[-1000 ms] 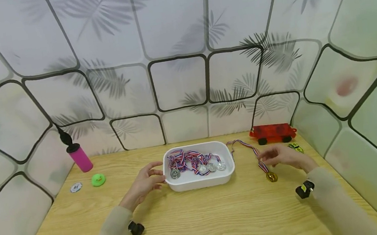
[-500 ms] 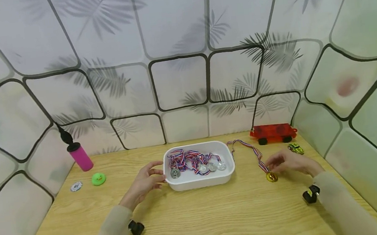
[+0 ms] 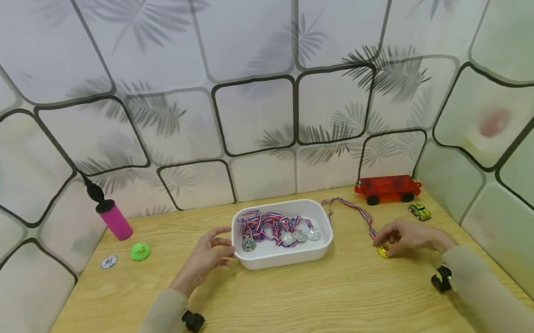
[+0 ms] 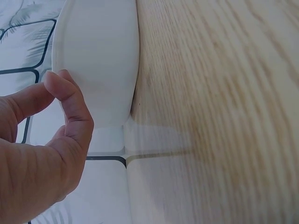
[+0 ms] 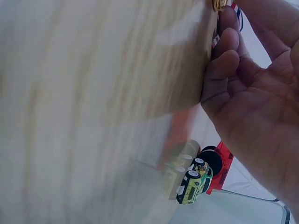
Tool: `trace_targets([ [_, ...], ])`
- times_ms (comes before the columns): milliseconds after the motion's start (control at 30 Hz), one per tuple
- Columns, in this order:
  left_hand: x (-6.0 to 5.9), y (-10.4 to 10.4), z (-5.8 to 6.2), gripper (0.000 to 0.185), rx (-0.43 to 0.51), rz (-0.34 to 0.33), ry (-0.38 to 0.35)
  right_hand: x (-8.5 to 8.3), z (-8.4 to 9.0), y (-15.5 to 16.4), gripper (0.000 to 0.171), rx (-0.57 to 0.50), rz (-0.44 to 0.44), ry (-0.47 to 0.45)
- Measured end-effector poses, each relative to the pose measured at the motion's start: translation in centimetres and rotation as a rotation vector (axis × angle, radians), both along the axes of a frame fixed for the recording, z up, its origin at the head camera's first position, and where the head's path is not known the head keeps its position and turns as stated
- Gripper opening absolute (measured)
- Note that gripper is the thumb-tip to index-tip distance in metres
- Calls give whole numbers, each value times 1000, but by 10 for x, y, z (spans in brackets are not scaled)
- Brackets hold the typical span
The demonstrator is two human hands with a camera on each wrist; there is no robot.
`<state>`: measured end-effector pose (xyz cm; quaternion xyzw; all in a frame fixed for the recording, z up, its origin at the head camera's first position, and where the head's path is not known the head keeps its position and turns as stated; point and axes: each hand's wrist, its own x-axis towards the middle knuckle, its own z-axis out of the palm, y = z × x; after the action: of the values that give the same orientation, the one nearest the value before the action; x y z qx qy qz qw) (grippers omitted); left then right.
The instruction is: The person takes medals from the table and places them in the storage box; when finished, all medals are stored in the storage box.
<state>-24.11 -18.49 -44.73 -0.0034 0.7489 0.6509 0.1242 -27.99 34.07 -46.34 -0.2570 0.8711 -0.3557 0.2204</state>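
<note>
My left hand holds the left end of a white plastic tray, fingers bent at its rim; the exact contact is partly hidden. Silver medals on red, white and blue ribbons lie tangled in the tray. To its right, my right hand pinches a gold medal low at the table, thumb and fingertips around it. Its striped ribbon trails up and left towards the tray. Only the medal's gold edge shows in the right wrist view.
At the back right stands a red toy wagon, with a yellow-green toy car in front. A magenta pump, a green rubber duck and a round chip stand or lie on the left. Patterned walls enclose the wooden table.
My right hand has moved down from the ribbon to the gold medal, and its fingers have closed around it. The left hand and the tray have stayed in place.
</note>
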Motion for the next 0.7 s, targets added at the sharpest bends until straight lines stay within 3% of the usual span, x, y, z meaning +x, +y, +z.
trace_targets([
  [367, -1, -1, -2, 57, 5, 0, 5, 6, -3, 0, 38, 48, 20, 58],
  [700, -2, -1, -4, 59, 10, -7, 20, 3, -6, -5, 31, 83, 32, 119],
])
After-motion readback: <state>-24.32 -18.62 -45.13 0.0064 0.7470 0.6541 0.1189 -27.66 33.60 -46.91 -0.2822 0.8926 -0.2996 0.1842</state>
